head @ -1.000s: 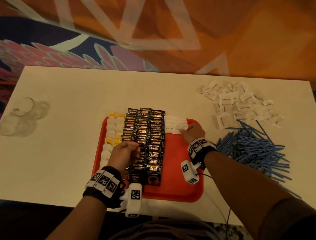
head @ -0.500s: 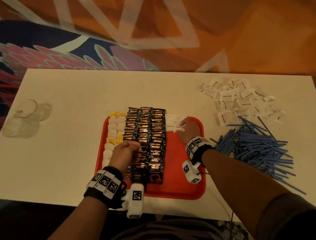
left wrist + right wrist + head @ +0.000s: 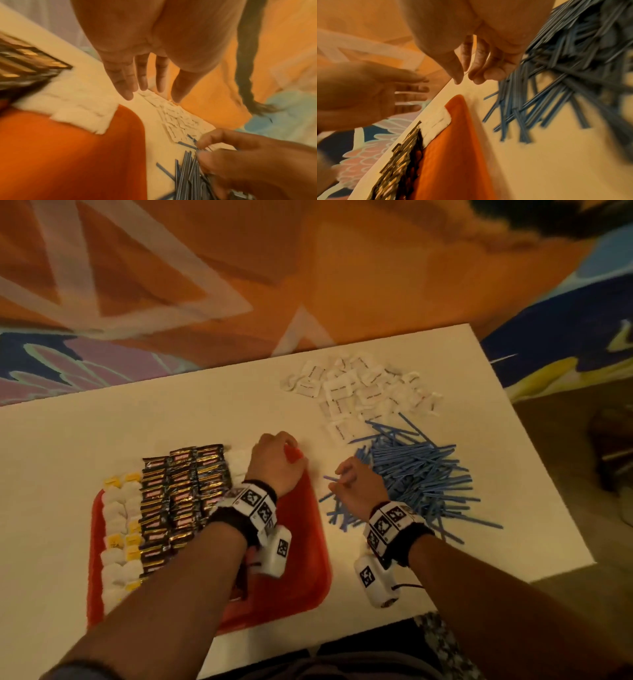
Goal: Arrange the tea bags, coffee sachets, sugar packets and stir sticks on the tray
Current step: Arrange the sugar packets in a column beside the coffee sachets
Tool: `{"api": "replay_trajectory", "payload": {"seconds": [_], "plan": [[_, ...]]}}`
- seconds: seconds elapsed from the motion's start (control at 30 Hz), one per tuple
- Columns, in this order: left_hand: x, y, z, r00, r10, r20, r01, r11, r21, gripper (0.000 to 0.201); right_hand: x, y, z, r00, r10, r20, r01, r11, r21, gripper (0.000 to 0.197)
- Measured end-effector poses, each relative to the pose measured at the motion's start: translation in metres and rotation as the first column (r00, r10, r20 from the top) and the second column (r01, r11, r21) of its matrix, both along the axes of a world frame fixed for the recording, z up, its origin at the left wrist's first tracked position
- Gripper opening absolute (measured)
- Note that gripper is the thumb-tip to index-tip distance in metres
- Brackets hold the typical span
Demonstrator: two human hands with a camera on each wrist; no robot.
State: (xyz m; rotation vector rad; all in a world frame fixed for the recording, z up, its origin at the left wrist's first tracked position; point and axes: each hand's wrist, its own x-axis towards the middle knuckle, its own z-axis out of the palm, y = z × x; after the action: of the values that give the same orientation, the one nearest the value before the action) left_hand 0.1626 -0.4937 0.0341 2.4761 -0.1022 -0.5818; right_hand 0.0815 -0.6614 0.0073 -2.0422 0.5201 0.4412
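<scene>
A: Where were your hands?

B: My left hand was above the far right corner of the red tray, fingers straight, near together, holding nothing. My right hand was at the blue stir sticks on the table, thumb & fingertips curled together; if a stick was pinched, I cannot tell.

A: And the rest?

B: Tea bags, coffee sachets in rows on the tray, few sugar packets next to them. Most sugar pkts lay loose behind the sticks.

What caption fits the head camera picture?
Left hand over red tray; right hand reaching into blue stir sticks.
</scene>
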Motion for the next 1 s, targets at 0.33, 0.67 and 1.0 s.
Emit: {"api": "replay_trajectory", "payload": {"seconds": [0.33,0.67,1.0], "plan": [[0.109,-0.119,-0.028,0.868,-0.466,-0.172,0.491,0.748,0.447,0.112,-0.038,-0.075,-0.005,0.999,-0.037,0.013,0.037,0.999,0.021,0.016],[0.110,-0.105,-0.070,0.823,-0.566,-0.043,0.516,0.715,0.471,0.046,-0.038,-0.079,-0.016,0.998,-0.062,-0.003,0.062,0.995,0.082,0.016],[0.081,-0.085,-0.054,0.996,-0.086,-0.010,0.087,0.993,0.082,0.025,-0.024,-0.076,-0.019,0.999,-0.053,-0.003,0.053,0.985,0.162,0.015]]}}
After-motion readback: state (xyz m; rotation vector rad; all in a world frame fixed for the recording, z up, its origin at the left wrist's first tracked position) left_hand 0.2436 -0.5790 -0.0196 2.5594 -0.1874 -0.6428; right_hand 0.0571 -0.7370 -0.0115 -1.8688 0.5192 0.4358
